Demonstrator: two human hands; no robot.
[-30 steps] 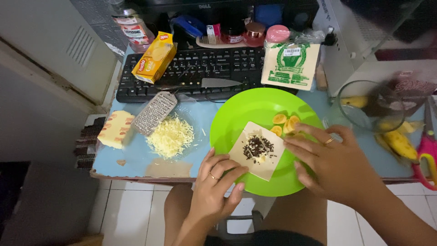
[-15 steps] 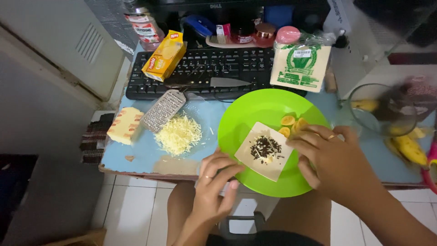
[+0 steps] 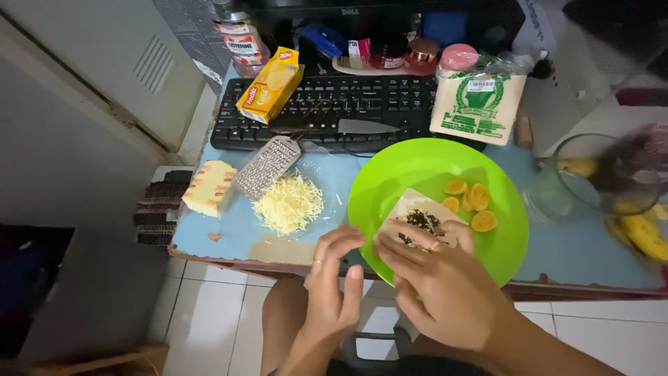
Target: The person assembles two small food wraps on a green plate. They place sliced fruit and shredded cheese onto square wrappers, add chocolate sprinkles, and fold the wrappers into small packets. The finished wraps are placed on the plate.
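Observation:
A pale square wrapper (image 3: 416, 207) with dark chocolate sprinkles (image 3: 422, 221) lies on a bright green plate (image 3: 417, 167). My right hand (image 3: 435, 275) covers the wrapper's near edge, fingers curled over it and touching it. My left hand (image 3: 335, 278) rests at the plate's near left rim, fingertips by the wrapper's corner. Several orange banana slices (image 3: 473, 202) lie on the plate to the right of the wrapper.
Grated cheese (image 3: 289, 203), a metal grater (image 3: 266, 167) and a cheese block (image 3: 209, 188) lie at left. A knife (image 3: 334, 127) rests on a black keyboard (image 3: 334, 104) with a yellow box (image 3: 270, 85). A wrapper packet (image 3: 476, 104), glass bowl (image 3: 591, 174) and bananas (image 3: 643, 233) stand at right.
My right hand moved left from the plate's right side onto the wrapper's near edge, uncovering the banana slices. My left hand stayed at the near left rim. The view shifted.

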